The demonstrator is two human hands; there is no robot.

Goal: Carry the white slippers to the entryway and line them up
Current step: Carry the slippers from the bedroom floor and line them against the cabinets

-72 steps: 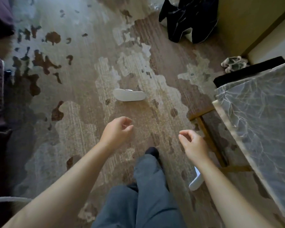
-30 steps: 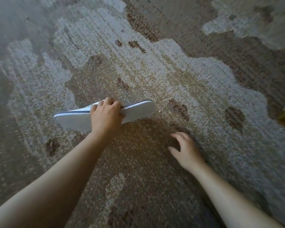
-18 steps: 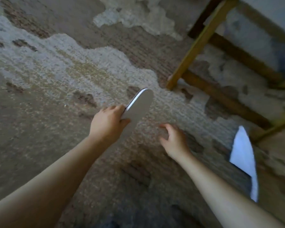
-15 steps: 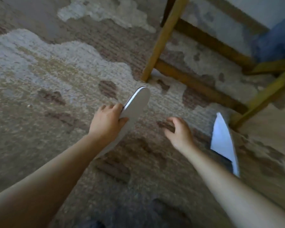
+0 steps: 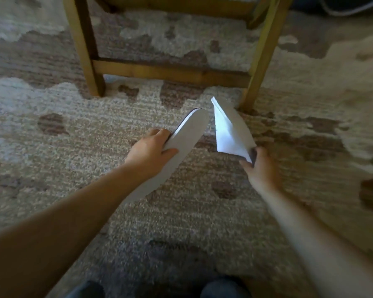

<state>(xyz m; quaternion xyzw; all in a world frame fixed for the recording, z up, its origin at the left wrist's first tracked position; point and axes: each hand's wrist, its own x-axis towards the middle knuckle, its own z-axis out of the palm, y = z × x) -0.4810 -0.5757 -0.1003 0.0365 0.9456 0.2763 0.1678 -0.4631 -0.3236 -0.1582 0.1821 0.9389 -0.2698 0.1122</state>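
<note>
Two white slippers are in play, one in each hand, both held above the patterned rug (image 5: 78, 134) just in front of the wooden table frame (image 5: 170, 72). The left hand (image 5: 149, 153) grips the first slipper (image 5: 181, 145) across its middle, fingers over the far edge and thumb on the pale sole, so it points up and away. The right hand (image 5: 261, 168) pinches the second slipper (image 5: 228, 130) at its near end, and that one stands tilted, its tip near a table leg; the frame is blurred there, so which end is pinched is hard to say. Both look thin, flat and very light, with soles that probably flex rather than hold rigid, so a grip at mid-length should carry steadier than an end pinch, which may let the slipper swing or droop. They seem neither fragile nor slippery. Two dark-clad feet (image 5: 222, 287) show at the lower edge.
</note>
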